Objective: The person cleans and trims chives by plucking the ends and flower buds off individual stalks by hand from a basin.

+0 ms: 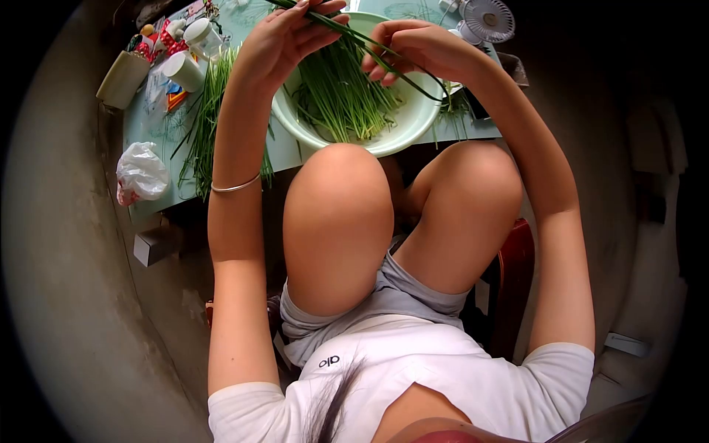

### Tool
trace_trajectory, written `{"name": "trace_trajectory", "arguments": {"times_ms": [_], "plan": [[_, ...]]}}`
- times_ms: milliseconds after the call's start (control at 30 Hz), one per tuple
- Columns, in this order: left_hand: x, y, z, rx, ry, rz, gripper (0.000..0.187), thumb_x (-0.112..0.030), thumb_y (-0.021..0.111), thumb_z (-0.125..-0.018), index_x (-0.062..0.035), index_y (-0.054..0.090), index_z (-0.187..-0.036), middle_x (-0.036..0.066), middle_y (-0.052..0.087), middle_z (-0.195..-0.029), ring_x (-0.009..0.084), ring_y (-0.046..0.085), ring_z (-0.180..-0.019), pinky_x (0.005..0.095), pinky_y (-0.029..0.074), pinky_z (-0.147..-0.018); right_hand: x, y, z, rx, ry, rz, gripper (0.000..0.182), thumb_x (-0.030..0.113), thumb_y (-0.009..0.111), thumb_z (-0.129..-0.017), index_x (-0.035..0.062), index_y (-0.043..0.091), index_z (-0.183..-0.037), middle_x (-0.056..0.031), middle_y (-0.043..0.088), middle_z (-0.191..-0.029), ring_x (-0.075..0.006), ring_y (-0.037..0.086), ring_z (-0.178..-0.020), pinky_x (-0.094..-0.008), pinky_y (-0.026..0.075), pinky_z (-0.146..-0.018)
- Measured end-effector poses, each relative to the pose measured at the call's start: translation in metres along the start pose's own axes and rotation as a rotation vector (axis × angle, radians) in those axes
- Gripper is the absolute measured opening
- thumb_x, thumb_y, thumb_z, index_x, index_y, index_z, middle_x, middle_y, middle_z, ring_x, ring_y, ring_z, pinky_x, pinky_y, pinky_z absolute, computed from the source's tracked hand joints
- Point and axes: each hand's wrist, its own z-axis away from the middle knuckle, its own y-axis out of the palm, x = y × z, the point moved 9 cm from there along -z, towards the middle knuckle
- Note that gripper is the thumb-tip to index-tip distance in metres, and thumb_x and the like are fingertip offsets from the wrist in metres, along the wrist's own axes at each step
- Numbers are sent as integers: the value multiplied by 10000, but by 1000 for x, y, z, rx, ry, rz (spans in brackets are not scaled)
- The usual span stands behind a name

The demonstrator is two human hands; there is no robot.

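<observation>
Above the basin, my left hand [303, 29] is closed on a few long green garlic chives [343, 31], which slant down to the right. My right hand [413, 50] has its fingers curled around the same strands, whose thin ends bend past it. Below both hands, a thick bunch of garlic chives [343, 96] lies in a pale green plastic basin [295, 133] at the table's near edge. Another pile of chives [207, 133] spreads over the table left of the basin, partly behind my left forearm.
On the table [166, 196] stand white cups [183, 70], a crumpled plastic bag [142, 171] and a small fan [487, 21]. A beige container [122, 80] is at the left edge. My knees [340, 192] are close to the basin. A white box [156, 245] sits below the table's left corner.
</observation>
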Motion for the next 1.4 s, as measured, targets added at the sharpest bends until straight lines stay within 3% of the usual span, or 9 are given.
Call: {"name": "trace_trajectory", "arguments": {"times_ms": [100, 300, 367, 433, 633, 767, 933, 1000, 1400], "plan": [[9, -17, -11, -67, -29, 26, 268, -223, 428, -976, -40, 521, -1148, 167, 577, -1208, 264, 581, -1094, 378, 483, -901, -32, -39, -25, -6, -32, 5, 146, 105, 431, -883, 13, 543, -882, -130, 630, -946, -185, 634, -848, -268, 527, -707], [25, -38, -28, -152, -53, 13, 266, -227, 445, -965, -57, 527, -1153, 159, 584, -1208, 250, 600, -1066, 348, 503, -858, -40, -70, -29, -260, 27, 422, 480, 395, 333, -987, 1, 571, -1121, -140, 624, -1094, -195, 592, -1034, -327, 423, -959], [32, -44, -33, -185, -62, 7, 269, -230, 453, -960, -61, 529, -1155, 156, 587, -1205, 245, 605, -1056, 340, 510, -841, -18, -66, -26, -221, -375, 333, 503, 395, 330, -988, -25, 536, -1172, -165, 601, -1156, -217, 555, -1127, -349, 394, -999], [34, -50, -37, -234, -30, -44, 274, -236, 468, -951, -65, 535, -1154, 155, 586, -1208, 240, 610, -1047, 326, 522, -806, -30, -62, -31, -146, -365, 183, 508, 389, 321, -991, -31, 511, -1206, -188, 587, -1176, -241, 544, -1153, -355, 370, -1024], [42, -55, -34, -389, 50, -175, 320, -265, 499, -929, -36, 535, -1150, 163, 640, -1097, 210, 675, -866, 269, 554, -650, -57, -12, -27, 106, -107, -309, 426, 297, 419, -970, -69, 522, -1163, -203, 638, -1034, -252, 652, -904, -324, 475, -871], [37, -56, -26, -420, 115, -256, 328, -255, 488, -933, -17, 519, -1157, 182, 645, -1069, 221, 686, -804, 260, 562, -564, -66, -5, -22, 110, -84, -453, 380, 195, 405, -960, -109, 482, -1174, -255, 621, -1035, -259, 652, -889, -327, 492, -844], [33, -56, -16, -446, 157, -281, 305, -226, 467, -942, -10, 494, -1157, 191, 650, -1042, 224, 690, -769, 258, 562, -537, -72, -1, -15, 96, -31, -482, 367, 161, 403, -942, -120, 482, -1164, -261, 628, -1008, -257, 662, -838, -335, 522, -802], [32, -54, -12, -448, 162, -286, 303, -222, 471, -941, -10, 492, -1156, 190, 652, -1036, 225, 690, -767, 256, 561, -534, -78, -7, -13, -14, 11, -425, 403, 169, 442, -916, -101, 474, -1214, -203, 654, -929, -192, 662, -724, -270, 538, -659], [27, -59, -10, -446, 205, -304, 300, -215, 476, -942, -4, 483, -1155, 188, 651, -1039, 219, 689, -760, 253, 558, -554, -97, -1, -6, 10, 93, -359, 236, 76, 581, -838, -35, 531, -1041, -150, 644, -838, -137, 641, -617, -252, 549, -596]]}}
